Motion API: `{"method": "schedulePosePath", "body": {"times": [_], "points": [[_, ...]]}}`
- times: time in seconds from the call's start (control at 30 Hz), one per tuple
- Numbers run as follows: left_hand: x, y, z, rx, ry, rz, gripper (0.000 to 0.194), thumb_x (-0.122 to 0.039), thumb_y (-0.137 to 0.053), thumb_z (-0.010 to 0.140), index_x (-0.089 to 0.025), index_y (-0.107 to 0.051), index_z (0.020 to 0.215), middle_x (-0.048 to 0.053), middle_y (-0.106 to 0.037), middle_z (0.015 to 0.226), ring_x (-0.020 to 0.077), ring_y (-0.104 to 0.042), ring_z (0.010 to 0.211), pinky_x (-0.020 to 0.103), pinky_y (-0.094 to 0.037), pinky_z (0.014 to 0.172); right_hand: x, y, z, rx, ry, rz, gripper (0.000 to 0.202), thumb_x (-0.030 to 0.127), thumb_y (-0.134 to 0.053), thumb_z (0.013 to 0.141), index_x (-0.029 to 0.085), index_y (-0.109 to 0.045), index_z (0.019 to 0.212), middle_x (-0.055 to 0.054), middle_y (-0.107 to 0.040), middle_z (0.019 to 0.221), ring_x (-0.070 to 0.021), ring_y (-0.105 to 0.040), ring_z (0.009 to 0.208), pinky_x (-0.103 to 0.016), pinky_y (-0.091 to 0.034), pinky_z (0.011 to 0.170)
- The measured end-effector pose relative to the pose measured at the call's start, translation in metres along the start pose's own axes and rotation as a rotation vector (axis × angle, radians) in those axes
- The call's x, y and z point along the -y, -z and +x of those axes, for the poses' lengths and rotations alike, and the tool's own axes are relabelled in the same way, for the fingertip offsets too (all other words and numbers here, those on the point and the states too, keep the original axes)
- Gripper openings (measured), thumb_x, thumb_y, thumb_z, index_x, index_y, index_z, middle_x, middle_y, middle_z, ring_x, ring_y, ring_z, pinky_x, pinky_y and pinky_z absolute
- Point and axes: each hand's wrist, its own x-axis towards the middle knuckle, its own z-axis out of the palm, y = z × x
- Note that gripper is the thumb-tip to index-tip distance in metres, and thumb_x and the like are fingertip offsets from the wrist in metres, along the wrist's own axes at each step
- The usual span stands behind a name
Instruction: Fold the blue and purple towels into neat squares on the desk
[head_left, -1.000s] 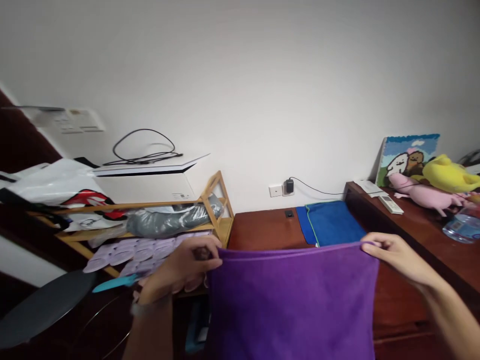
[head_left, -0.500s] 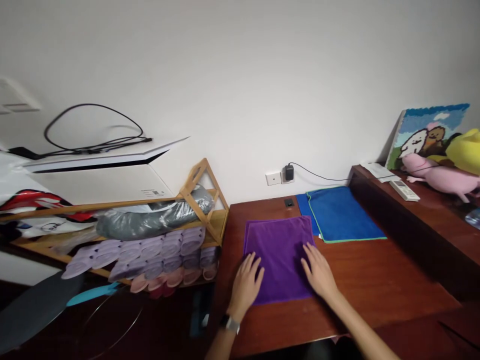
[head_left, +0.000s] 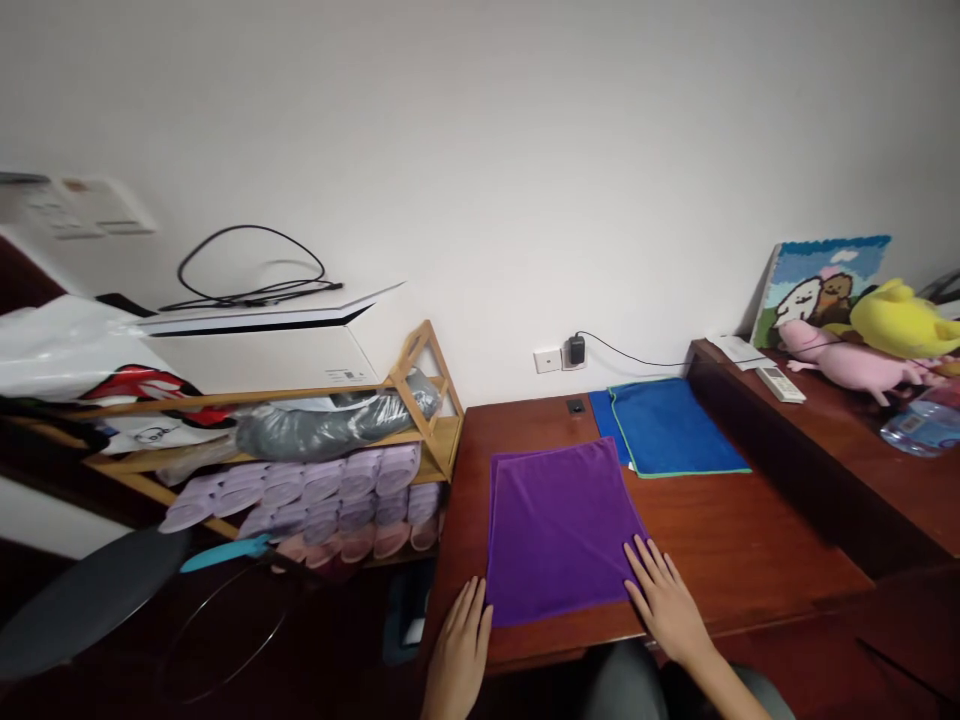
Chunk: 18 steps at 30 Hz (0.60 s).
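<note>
The left hand [head_left: 459, 645] lay with its fingers extended and close together, gripping nothing, its fingertips at the near left corner of a purple cloth [head_left: 562, 530]. The right hand [head_left: 667, 605] was opened wider, fingers spread and likewise clasping nothing, its fingertips resting on the cloth's right edge near the closest corner. The cloth was spread between and ahead of the two hands on a reddish-brown wooden desk [head_left: 765, 550], with a second edge showing just past its left side.

Beyond the right hand, further up the desk, lay a blue cloth with green edging [head_left: 675, 425], partly over a plain blue piece [head_left: 604, 415]. Straight ahead of the hands, a black plug-in charger [head_left: 576, 350] sat in the wall. Well to the right of the right hand, on a raised ledge, were a white remote control [head_left: 780, 384], a pink plush toy [head_left: 847, 367], a yellow plush toy [head_left: 904, 322] and a clear plastic bottle [head_left: 919, 428]. To the left of the left hand and further off, a wooden rack [head_left: 448, 440] held rows of lilac slippers [head_left: 322, 482], with a white box [head_left: 262, 365] on top.
</note>
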Motion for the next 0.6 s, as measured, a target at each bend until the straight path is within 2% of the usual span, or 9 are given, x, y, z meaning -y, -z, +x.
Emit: {"method": "schedulePosePath", "body": {"times": [0.1,0.17,0.2,0.33,0.47,0.53,0.6], "points": [[-0.015,0.008,-0.004,-0.075,0.15,-0.09,0.054,-0.065,-0.044,0.098,-0.025,-0.079,0.104,0.011,-0.079,0.105,0.0309,-0.075,0.102,0.048,-0.062,0.094,-0.002,0.0,-0.015,-0.089,-0.081,0.072,0.053,0.051,-0.041,0.102,0.035,-0.056,0.15,-0.005,-0.05,0.161,-0.0318,-0.044,0.149,-0.055,-0.039,0.122],[-0.027,0.012,-0.005,-0.088,0.21,-0.172,0.058,-0.074,-0.047,0.093,-0.025,-0.078,0.085,0.011,-0.078,0.088,0.0307,-0.075,0.085,0.046,-0.063,0.082,-0.007,0.001,-0.02,-0.154,-0.13,0.139,0.051,0.049,-0.04,0.1,0.029,-0.067,0.138,-0.009,-0.061,0.149,-0.032,-0.056,0.139,-0.052,-0.044,0.119],[-0.033,0.013,-0.005,-0.095,0.233,-0.223,0.059,-0.076,-0.047,0.091,-0.025,-0.078,0.083,0.01,-0.077,0.086,0.0299,-0.075,0.082,0.044,-0.063,0.079,-0.011,0.002,-0.02,-0.181,-0.156,0.173,0.05,0.049,-0.04,0.099,0.026,-0.07,0.132,-0.012,-0.065,0.142,-0.0324,-0.061,0.133,-0.051,-0.047,0.117],[-0.043,0.013,-0.004,-0.158,0.336,-0.452,0.062,-0.079,-0.051,0.086,-0.024,-0.077,0.094,0.013,-0.08,0.097,0.031,-0.078,0.088,0.044,-0.064,0.083,-0.031,0.009,-0.016,-0.197,-0.292,0.333,0.052,0.052,-0.047,0.086,0.018,-0.074,0.116,-0.019,-0.075,0.116,-0.0368,-0.072,0.111,-0.053,-0.056,0.103],[-0.043,0.016,0.009,-0.129,0.492,-0.75,0.07,-0.084,-0.059,0.077,-0.019,-0.075,0.099,0.013,-0.081,0.087,0.034,-0.081,0.083,0.047,-0.065,0.084,-0.041,0.022,-0.008,-0.074,-0.395,0.513,0.043,0.061,-0.053,0.077,0.027,-0.075,0.092,-0.013,-0.081,0.098,-0.037,-0.077,0.097,-0.052,-0.06,0.093],[-0.043,0.024,0.02,-0.117,0.545,-0.922,0.074,-0.084,-0.064,0.072,-0.017,-0.074,0.1,0.012,-0.081,0.085,0.0354,-0.081,0.085,0.047,-0.066,0.083,-0.04,0.033,-0.001,-0.045,-0.418,0.575,0.043,0.067,-0.055,0.074,0.029,-0.073,0.083,-0.01,-0.081,0.093,-0.0372,-0.077,0.096,-0.051,-0.061,0.089],[-0.043,0.037,0.032,-0.098,0.54,-1.011,0.076,-0.084,-0.069,0.066,-0.015,-0.072,0.099,0.011,-0.08,0.084,0.0358,-0.081,0.086,0.046,-0.066,0.082,-0.038,0.046,0.006,-0.046,-0.44,0.657,0.046,0.071,-0.057,0.071,0.028,-0.071,0.08,-0.01,-0.081,0.091,-0.0373,-0.077,0.093,-0.049,-0.062,0.081]]}}
